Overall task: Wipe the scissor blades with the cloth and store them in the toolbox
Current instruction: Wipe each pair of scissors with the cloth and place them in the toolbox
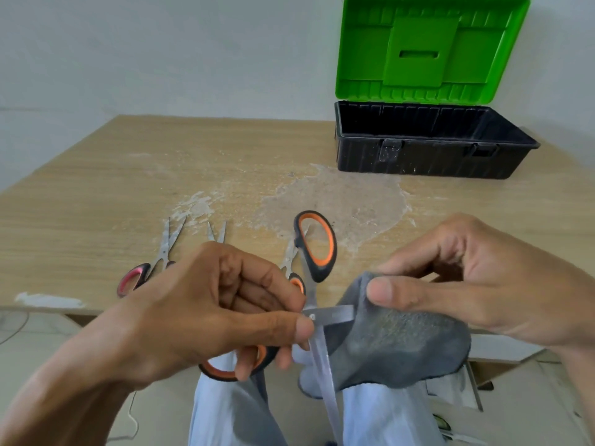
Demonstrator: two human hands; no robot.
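My left hand (222,304) grips a pair of black-and-orange scissors (317,249) near the pivot, blades spread wide apart. One blade points right into the grey cloth (402,346); the other points down toward my lap. My right hand (476,281) pinches the grey cloth around the right-pointing blade, thumb on top. The toolbox (428,156) stands open at the table's far right, with a black base and a raised green lid; what I see of its inside holds nothing.
On the wooden table (96,194) lie a pink-handled pair of scissors (145,268), blades of another pair (217,231) behind my left hand, and an orange-handled pair (294,272). White dried residue (338,194) marks the table's middle. My legs are below.
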